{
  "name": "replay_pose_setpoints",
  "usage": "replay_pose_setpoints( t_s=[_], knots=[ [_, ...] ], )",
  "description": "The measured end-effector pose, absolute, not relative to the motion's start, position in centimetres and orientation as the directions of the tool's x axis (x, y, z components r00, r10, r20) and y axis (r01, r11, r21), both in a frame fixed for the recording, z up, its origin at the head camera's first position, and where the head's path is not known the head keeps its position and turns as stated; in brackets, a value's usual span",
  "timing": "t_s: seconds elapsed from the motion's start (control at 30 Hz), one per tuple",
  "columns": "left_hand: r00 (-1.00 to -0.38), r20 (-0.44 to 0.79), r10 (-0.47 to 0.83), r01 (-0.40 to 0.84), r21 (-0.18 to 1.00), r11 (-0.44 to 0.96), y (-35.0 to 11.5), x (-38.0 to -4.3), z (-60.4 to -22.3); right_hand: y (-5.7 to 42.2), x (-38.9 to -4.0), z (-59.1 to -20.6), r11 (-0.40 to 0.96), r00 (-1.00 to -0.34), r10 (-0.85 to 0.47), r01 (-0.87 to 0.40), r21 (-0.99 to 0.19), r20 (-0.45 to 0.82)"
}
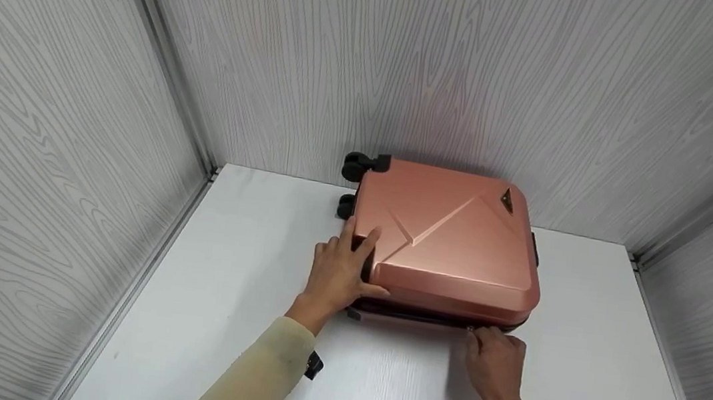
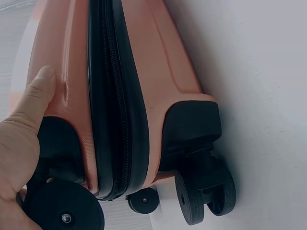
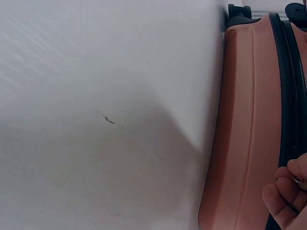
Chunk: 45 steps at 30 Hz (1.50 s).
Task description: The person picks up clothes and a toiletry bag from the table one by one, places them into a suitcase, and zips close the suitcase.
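Note:
A rose-pink hard-shell suitcase lies flat on the white table, its black wheels toward the left. My left hand rests spread over the near left corner, fingers on top and thumb against the near side, beside a black wheel. Around the suitcase's edge runs a black zipper. At the near side, toward the right end, my right hand pinches the zipper pull with curled fingers. Most of the pull is hidden by the fingertips.
Grey wood-grain panels enclose the white table at the back and both sides. The suitcase lies close to the back panel. A black triangular badge marks its lid, and a dark handle shows on its right end.

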<state>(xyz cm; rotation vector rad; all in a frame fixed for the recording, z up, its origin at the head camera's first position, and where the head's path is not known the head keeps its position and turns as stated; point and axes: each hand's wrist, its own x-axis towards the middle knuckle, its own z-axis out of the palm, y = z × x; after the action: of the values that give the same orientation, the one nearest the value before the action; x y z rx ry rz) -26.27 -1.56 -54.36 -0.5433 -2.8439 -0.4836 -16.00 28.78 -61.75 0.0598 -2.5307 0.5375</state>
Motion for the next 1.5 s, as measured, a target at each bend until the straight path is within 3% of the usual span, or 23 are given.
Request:
replay_pose_setpoints(
  t_s=[0.27,0.67,1.13,1.5],
  knots=[
    [-0.916,0.250,0.314,0.382,0.298,0.875,-1.6,-26.3,-54.4,28.7,-16.2,-60.9,0.925,-0.909,0.024,-0.137,-0.353,0.417],
    [-0.926,0.210,0.315,0.369,0.311,0.876,-1.3,-26.3,-54.3,27.3,-16.3,-61.0,0.913,-0.910,0.005,-0.165,-0.374,0.414],
    [-0.917,0.247,0.314,0.376,0.268,0.887,-1.4,-26.3,-54.6,26.9,-16.3,-60.9,0.917,-0.923,0.025,-0.132,-0.377,0.384],
    [-0.920,0.240,0.309,0.371,0.283,0.884,-1.3,-26.4,-54.6,26.7,-16.2,-61.0,0.919,-0.886,0.000,-0.183,-0.350,0.463]
  ],
)
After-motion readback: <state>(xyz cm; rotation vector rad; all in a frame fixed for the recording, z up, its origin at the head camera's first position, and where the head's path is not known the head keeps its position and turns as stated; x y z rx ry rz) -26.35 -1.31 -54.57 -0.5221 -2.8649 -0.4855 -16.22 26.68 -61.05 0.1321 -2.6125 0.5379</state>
